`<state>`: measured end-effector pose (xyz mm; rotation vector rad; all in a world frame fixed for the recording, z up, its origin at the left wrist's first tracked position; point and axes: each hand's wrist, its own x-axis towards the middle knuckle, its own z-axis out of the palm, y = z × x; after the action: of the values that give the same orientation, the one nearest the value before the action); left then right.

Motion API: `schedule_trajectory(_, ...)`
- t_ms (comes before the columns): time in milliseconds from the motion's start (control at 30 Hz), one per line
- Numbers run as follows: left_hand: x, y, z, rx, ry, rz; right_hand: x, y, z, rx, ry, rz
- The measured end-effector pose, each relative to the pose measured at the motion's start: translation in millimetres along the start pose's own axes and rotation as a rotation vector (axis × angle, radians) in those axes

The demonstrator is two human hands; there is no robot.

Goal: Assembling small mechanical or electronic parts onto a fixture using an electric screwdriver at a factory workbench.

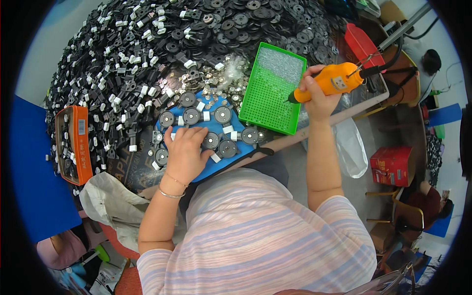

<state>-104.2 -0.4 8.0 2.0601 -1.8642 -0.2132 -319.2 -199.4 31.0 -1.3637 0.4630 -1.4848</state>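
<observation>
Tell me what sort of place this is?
Probably a small assembly workshop: a big heap of black parts covers the bench, the right hand holds an orange electric screwdriver, beside a green screw tray.

The left hand (184,152) lies palm down, fingers spread and slightly curled, wrist bent. The right hand (317,93) is raised with forearm extended, apparently fisted tight in a grip.

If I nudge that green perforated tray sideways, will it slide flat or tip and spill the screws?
The green tray looks like thin rigid plastic, so probably light and easy to slide. Its far end seems propped on the heap of black parts, so it may rock. The small screws lie loose at that upper end and would likely scatter down the tray.
</observation>
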Motion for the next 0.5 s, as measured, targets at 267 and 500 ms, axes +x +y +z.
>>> schedule_trajectory(267, -0.5, -5.9, -4.7, -0.035, 0.081, -0.013, -2.4, 3.3, -0.5, -0.015, -0.006, 0.008)
schedule_trajectory(500, 13.6, -29.8, -8.8, -0.007, 0.217, -0.147, 0.1, 0.9, -1.1, -0.01, 0.005, 0.018)
